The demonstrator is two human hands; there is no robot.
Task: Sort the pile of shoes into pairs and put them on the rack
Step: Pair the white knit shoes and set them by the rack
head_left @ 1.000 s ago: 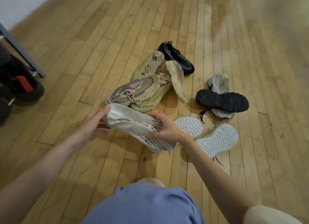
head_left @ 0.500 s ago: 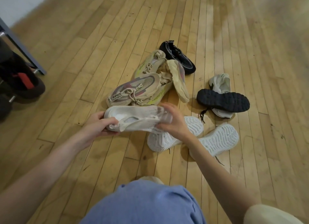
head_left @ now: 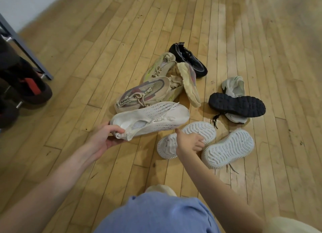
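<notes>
Floor: wooden floor (head_left: 87, 86) of pale boards fills the frame; the shoe pile sits at centre, a dark rack (head_left: 26, 48) at the left edge.
Held shoe: white knit sneaker (head_left: 151, 118) is lifted just left of centre, upper facing the camera, heel toward the lower left, toe toward the right.
Left hand: left hand (head_left: 106, 137) grips the heel collar, thumb on top, fingers curled under the bunched knit.
Right hand: right hand (head_left: 190, 142) reaches down onto an upturned white shoe (head_left: 187, 138) lying sole up just below the held one; fingers seem to curl over its edge, though whether they have closed on it is hard to tell.
Handling: the knit upper looks soft and light, crumpling at the collar; the foam sole is the stiffer part, so a hold at the heel or across the midsole should carry it best. Nothing here looks fragile or slippery.
Second white sole: another sole-up white shoe (head_left: 228, 147) lies to the right, close beside the first.
Pile beyond: three beige sneakers (head_left: 144, 93) are heaped above the held shoe; a black mesh shoe (head_left: 190, 60) lies toward top centre.
Right side: a black-soled shoe (head_left: 237, 104) lies sole up over a grey shoe (head_left: 234, 86).
Rack contents: dark shoes (head_left: 33, 90) already sit at the left edge.
</notes>
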